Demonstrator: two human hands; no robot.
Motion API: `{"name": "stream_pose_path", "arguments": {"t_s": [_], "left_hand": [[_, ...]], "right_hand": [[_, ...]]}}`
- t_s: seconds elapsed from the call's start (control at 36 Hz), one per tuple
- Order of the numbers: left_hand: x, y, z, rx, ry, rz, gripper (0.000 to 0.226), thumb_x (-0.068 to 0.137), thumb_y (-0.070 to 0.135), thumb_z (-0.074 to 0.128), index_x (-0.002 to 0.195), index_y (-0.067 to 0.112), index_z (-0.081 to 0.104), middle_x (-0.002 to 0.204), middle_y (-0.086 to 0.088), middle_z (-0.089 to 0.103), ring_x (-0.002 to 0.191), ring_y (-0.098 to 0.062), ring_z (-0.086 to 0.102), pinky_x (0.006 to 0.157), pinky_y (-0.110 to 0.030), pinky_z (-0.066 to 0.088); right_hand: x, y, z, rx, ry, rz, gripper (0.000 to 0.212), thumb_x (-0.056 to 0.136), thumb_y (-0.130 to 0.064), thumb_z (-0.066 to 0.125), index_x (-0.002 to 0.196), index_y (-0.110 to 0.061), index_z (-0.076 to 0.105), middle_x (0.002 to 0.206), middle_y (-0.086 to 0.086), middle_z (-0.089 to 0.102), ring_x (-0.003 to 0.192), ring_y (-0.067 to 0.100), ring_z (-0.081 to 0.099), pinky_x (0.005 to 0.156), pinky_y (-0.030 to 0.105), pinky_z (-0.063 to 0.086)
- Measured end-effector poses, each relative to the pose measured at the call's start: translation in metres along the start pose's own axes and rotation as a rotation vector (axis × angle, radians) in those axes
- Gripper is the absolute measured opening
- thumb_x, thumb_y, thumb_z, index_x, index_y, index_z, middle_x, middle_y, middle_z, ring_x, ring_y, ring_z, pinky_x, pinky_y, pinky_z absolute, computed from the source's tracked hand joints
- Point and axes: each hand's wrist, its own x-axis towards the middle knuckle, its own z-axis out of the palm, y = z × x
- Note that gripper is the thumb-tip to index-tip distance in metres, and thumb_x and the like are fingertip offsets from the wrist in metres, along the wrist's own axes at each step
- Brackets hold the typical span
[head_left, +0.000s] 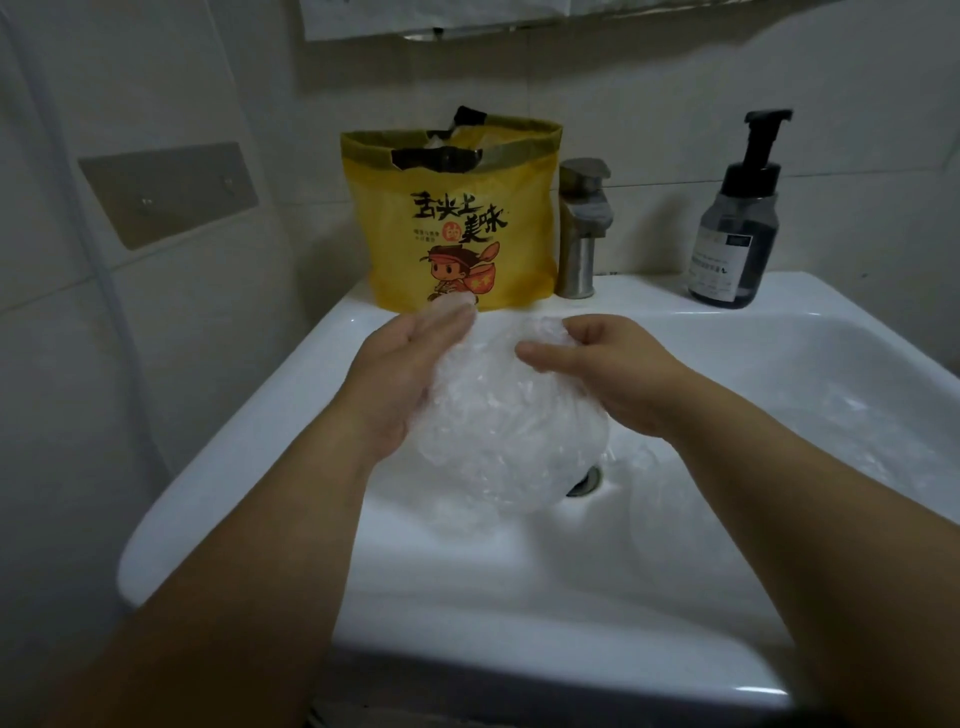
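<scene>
Hands both work one item over the basin. Left hand (387, 384) is spread nearly flat, palm turned inward. Its fingers are straight and partly under the film, cradling the clear plastic bag (498, 431) from its left side: support, not a grip. Right hand (618, 374) has fingers and thumb curled, pinching a bunch of film at the bag's top right, likely to gather or twist the mouth.

Bag is crumpled and rounded, bulged as if filled; water or air, cannot tell. It is held clear of the sink (234, 441), above the bowl and partly hiding the drain (587, 480), probably so drips land in the basin. Something faint and clear may lie in the bowl right of the drain; too washed out to call.

Further back, yellow bag (457, 228) with a printed cartoon stands upright on the sink's rear ledge, top open, something pale inside. It looks parked within reach but out of the wet. Faucet (582, 228) is just right of it; no stream seen. Pump bottle (737, 234) sits at the ledge's right end, well apart. Wall plate (166, 192) is on the left tiles.
</scene>
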Motion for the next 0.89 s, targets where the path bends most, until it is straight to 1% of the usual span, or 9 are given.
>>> {"name": "stream_pose_path", "arguments": {"t_s": [0.08,0.31,0.42,0.5,0.56,0.64,0.75,0.83,0.89], "left_hand": [[0.002,-0.005,-0.002,0.086,0.050,0.005,0.025,0.079,0.029,0.078,0.101,0.019,0.072,0.102,-0.006,0.074,0.103,-0.029,0.068,0.099,-0.051,0.049],[0.008,-0.004,-0.007,-0.072,0.009,-0.009,0.018,0.096,0.029,0.057,0.107,0.018,0.066,0.095,0.001,0.074,0.087,-0.014,0.072,0.073,-0.030,0.057],[0.008,-0.003,-0.008,-0.150,-0.032,-0.040,0.026,0.099,0.018,0.052,0.122,0.010,0.061,0.108,-0.009,0.071,0.092,-0.019,0.070,0.071,-0.029,0.058],[0.008,-0.002,-0.010,-0.185,-0.014,-0.025,0.021,0.097,0.008,0.052,0.115,0.013,0.063,0.104,-0.006,0.071,0.089,-0.017,0.069,0.080,-0.031,0.056],[0.007,-0.001,-0.008,-0.210,-0.050,-0.017,0.017,0.097,0.009,0.052,0.104,0.018,0.065,0.099,-0.004,0.071,0.086,-0.015,0.069,0.081,-0.031,0.056],[0.005,0.001,-0.006,-0.200,-0.147,-0.016,0.023,0.098,0.012,0.052,0.084,0.025,0.065,0.086,0.002,0.070,0.075,-0.010,0.067,0.064,-0.021,0.055],[-0.001,0.000,-0.005,-0.145,-0.191,-0.039,0.021,0.084,0.008,0.066,0.098,0.023,0.061,0.078,0.005,0.069,0.059,-0.003,0.062,0.054,-0.017,0.050],[-0.002,-0.001,-0.003,-0.049,-0.169,-0.018,0.033,0.073,0.005,0.072,0.101,0.018,0.062,0.073,0.006,0.069,0.059,-0.002,0.062,0.056,-0.017,0.049],[-0.002,-0.002,-0.001,0.018,-0.125,-0.005,0.028,0.079,-0.001,0.070,0.100,0.017,0.063,0.070,0.008,0.068,0.054,0.000,0.059,0.052,-0.013,0.046]], "right_hand": [[-0.002,-0.003,-0.005,0.095,0.075,-0.035,0.020,0.085,-0.017,0.069,0.098,-0.001,0.068,0.101,0.018,0.071,0.093,0.034,0.070,0.086,0.046,0.056],[-0.003,-0.008,-0.001,0.170,0.153,-0.063,0.035,0.093,-0.030,0.060,0.108,0.001,0.065,0.114,0.026,0.064,0.104,0.049,0.059,0.096,0.069,0.037],[-0.006,-0.010,-0.004,0.245,0.039,-0.021,0.046,0.085,-0.037,0.066,0.116,-0.003,0.064,0.114,0.022,0.066,0.099,0.036,0.066,0.091,0.048,0.052],[-0.007,-0.012,-0.007,0.277,-0.063,-0.002,0.052,0.076,-0.039,0.067,0.114,-0.004,0.064,0.108,0.015,0.071,0.099,0.031,0.069,0.084,0.040,0.057],[-0.007,-0.012,-0.007,0.191,0.003,-0.017,0.040,0.084,-0.037,0.065,0.108,-0.005,0.066,0.103,0.013,0.072,0.093,0.029,0.071,0.080,0.038,0.059],[-0.004,-0.007,-0.006,-0.037,0.163,-0.043,0.021,0.092,-0.035,0.060,0.091,-0.016,0.067,0.097,0.009,0.072,0.087,0.025,0.070,0.080,0.038,0.058],[0.000,-0.001,-0.003,-0.199,0.195,-0.076,0.011,0.094,-0.028,0.059,0.102,-0.020,0.062,0.106,0.006,0.066,0.091,0.021,0.065,0.082,0.035,0.056],[0.000,0.000,-0.004,-0.207,0.093,-0.139,0.056,0.086,-0.018,0.069,0.136,-0.031,0.046,0.117,0.003,0.056,0.094,0.017,0.062,0.075,0.027,0.055],[-0.003,0.000,-0.001,-0.284,0.007,-0.169,0.064,0.084,-0.016,0.071,0.138,-0.036,0.043,0.119,-0.002,0.048,0.101,0.013,0.056,0.070,0.023,0.054]]}}
